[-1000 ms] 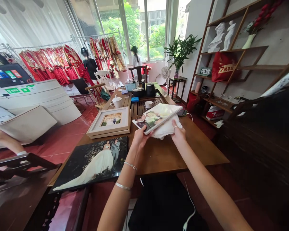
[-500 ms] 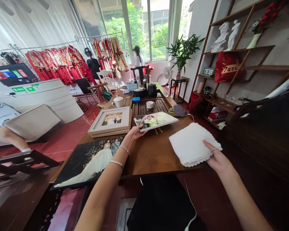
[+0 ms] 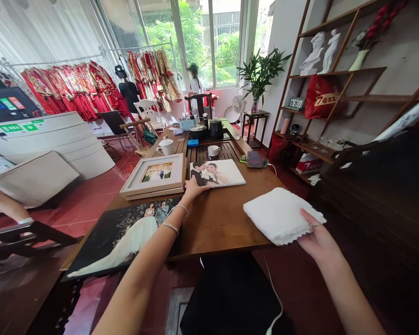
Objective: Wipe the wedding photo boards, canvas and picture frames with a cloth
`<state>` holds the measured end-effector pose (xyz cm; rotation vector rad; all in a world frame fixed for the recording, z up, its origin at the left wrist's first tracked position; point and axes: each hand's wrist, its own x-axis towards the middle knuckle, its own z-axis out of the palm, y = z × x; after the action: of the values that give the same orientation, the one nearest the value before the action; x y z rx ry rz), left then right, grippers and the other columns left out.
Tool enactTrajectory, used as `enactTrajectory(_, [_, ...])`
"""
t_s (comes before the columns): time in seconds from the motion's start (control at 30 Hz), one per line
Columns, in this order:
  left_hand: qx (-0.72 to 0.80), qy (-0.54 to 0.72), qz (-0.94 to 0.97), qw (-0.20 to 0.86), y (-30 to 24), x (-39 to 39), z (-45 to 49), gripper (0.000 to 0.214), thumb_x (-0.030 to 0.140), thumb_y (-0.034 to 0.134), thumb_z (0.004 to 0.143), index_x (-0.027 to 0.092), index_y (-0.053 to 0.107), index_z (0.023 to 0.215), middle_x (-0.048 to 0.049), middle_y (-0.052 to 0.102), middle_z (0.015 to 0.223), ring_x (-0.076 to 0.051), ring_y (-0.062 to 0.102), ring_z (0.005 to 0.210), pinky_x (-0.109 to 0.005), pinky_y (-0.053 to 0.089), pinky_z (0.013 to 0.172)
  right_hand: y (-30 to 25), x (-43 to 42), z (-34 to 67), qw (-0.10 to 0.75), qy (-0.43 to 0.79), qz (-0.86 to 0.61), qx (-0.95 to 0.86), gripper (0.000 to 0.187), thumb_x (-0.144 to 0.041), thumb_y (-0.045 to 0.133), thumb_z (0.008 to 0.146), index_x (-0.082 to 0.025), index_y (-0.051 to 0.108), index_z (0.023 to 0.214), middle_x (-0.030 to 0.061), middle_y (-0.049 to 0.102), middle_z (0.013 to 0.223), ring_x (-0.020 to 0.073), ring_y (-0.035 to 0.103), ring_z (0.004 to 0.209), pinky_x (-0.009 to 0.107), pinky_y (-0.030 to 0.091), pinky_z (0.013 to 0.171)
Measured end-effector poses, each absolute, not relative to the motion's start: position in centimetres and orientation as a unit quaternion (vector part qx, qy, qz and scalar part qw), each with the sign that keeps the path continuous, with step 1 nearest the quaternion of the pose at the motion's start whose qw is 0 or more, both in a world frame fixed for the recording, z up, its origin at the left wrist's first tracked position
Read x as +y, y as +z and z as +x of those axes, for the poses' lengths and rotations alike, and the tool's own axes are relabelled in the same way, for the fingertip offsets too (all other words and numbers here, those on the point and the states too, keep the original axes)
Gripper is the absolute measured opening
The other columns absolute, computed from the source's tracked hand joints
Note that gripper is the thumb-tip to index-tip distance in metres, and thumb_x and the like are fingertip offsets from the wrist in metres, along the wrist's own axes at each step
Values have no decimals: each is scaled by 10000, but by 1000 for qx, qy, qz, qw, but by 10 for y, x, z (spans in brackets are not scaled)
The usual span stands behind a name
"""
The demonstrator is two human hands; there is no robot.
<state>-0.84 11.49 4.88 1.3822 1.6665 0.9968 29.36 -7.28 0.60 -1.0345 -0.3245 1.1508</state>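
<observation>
My left hand is closed on the near left corner of a white-edged wedding photo panel. The panel lies face up at the wooden table, just right of the light-framed photo, which rests on another frame. Folded white cloth is pinched in my right hand, over the table's right front edge. Beneath my left forearm, a large dark wedding photo panel lies across the table's left front corner.
Beyond the panel are a slatted tea tray, a white cup, a lidded white teapot and a blue box. A phone with a white cable lies at the right edge. A dark chair stands left.
My left hand has lowered the photo panel, previously raised and tilted, and its picture now faces me more fully. The cloth stays in my right hand, slightly lower. My view has shifted slightly right.
</observation>
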Motion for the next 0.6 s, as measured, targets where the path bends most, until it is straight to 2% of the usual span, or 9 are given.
enactTrajectory(0.1, [682,352,558,314,48,110,-6,754,254,892,422,113,544,1075,-275,457,1312,-474,275,1333,-463,236,1055,6,-77,288,709,502,-456,-193,438,-228,773,608,-232,667,1033,52,681,1169,268,604,1118,409,520,955])
enactTrajectory(0.2, [690,331,580,278,44,106,-5,676,274,847,534,136,530,1115,-263,444,1312,-465,277,1327,-484,200,1060,2,-78,283,712,449,-490,-225,583,-158,826,508,-214,663,1065,44,704,1114,246,622,1085,366,500,968])
enactTrajectory(0.3, [681,336,600,251,38,100,0,597,253,777,647,145,513,1171,-254,415,1333,-430,260,1345,-477,193,1069,-1,-77,280,719,381,-531,-238,566,-161,829,499,-179,675,1043,56,715,1079,240,619,1089,354,467,994])
enactTrajectory(0.4, [658,355,621,234,43,85,6,549,199,737,687,127,522,1187,-250,376,1380,-386,250,1370,-444,185,1096,3,-76,280,744,347,-523,-229,537,-182,797,547,-196,668,1068,45,695,1133,229,598,1126,353,432,1024])
enactTrajectory(0.47, [614,384,653,221,56,68,1,516,166,744,668,127,562,1149,-236,404,1383,-363,254,1382,-413,182,1118,6,-76,281,756,356,-507,-210,541,-183,779,556,-222,661,1083,29,674,1180,230,585,1147,361,428,1030])
enactTrajectory(0.53, [561,410,689,207,76,46,-22,411,194,736,684,165,610,1074,-190,512,1315,-332,373,1329,-376,235,1115,8,-78,283,757,374,-507,-176,520,-188,762,562,-233,664,1070,21,652,1222,237,565,1175,363,428,1032])
enactTrajectory(0.6, [593,410,675,156,94,20,-66,266,244,679,749,198,624,1006,-139,620,1186,-314,509,1216,-398,297,1092,5,-81,286,740,405,-520,-134,467,-211,741,583,-236,669,1044,22,640,1244,248,541,1206,367,441,1022])
